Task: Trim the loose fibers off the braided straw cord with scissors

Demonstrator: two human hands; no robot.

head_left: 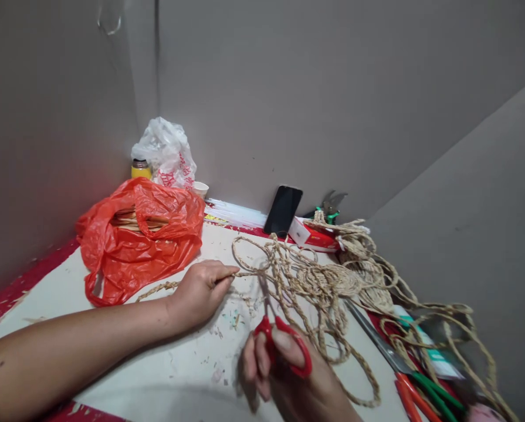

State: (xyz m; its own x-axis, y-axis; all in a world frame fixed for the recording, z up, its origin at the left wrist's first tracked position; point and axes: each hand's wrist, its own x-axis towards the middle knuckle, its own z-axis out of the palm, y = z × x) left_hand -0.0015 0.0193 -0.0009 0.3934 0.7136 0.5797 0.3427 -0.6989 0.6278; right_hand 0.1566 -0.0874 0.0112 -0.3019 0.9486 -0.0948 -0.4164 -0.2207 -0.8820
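Two bare hands at work over a pale board, its surface scuffed and flecked with fibre crumbs. Left hand, centre of frame: thumb and forefinger pinched together on one strand of tan braided cord, rough and knobbly; a tail of similar braid emerges left of the wrist. Right hand, lower centre: fingers and thumb curled round the red plastic loops of one pair of scissors. Blades point up the frame, tips at the strand just right of the pinch; blurred, so cannot tell whether they touch it.

One heap of cord, right of centre: loose loops, tight flat coils, strands too tangled to count, spreading toward the lower right.

Two plastic bags on the left: one orange-red, thin and crinkled, with dry tan strips inside; one translucent white, red print, behind it. One yellow bottle, dark-topped, and one pale cup beside them. One flat black phone, tilted, upper centre. One green-handled pruner near the wall. Lower right: one long metal blade, orange and green grips.
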